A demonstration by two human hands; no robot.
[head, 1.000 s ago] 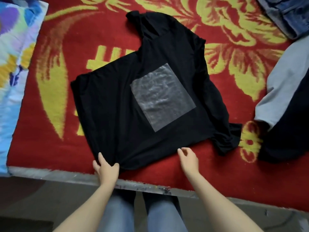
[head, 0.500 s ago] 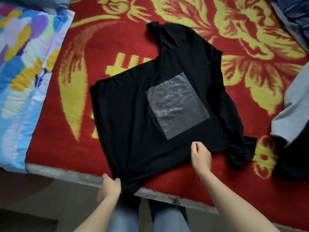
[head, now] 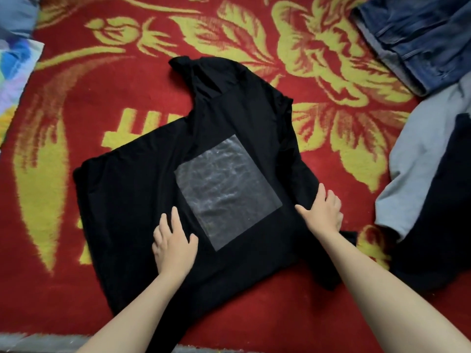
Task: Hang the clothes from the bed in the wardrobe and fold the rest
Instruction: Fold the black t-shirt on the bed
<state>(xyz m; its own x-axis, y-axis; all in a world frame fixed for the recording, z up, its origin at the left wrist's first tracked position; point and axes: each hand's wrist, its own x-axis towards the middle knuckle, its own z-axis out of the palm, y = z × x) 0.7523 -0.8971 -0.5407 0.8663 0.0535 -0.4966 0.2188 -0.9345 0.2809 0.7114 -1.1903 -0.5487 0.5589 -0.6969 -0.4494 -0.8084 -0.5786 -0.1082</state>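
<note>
A black T-shirt (head: pixel 132 200) with a shiny grey rectangular print lies spread on the red and yellow flowered bedspread (head: pixel 63 289). Its collar end points away from me and its hem hangs toward the bed's near edge. My left hand (head: pixel 173 243) presses flat on the shirt, just left of the print, fingers straight. My right hand (head: pixel 323 212) rests flat on the shirt's right side next to the print, fingers extended over the crumpled sleeve area.
Blue jeans (head: pixel 418 39) lie at the back right. A light grey garment (head: pixel 423 159) and a dark navy garment (head: pixel 438 220) lie at the right edge. A colourful blue and yellow cloth (head: pixel 12 70) sits at the far left. The bed's near edge (head: pixel 38 342) runs along the bottom.
Both hands left the shirt's hem near the bed edge and moved forward onto the shirt, now lying flat either side of the print. The view has come closer.
</note>
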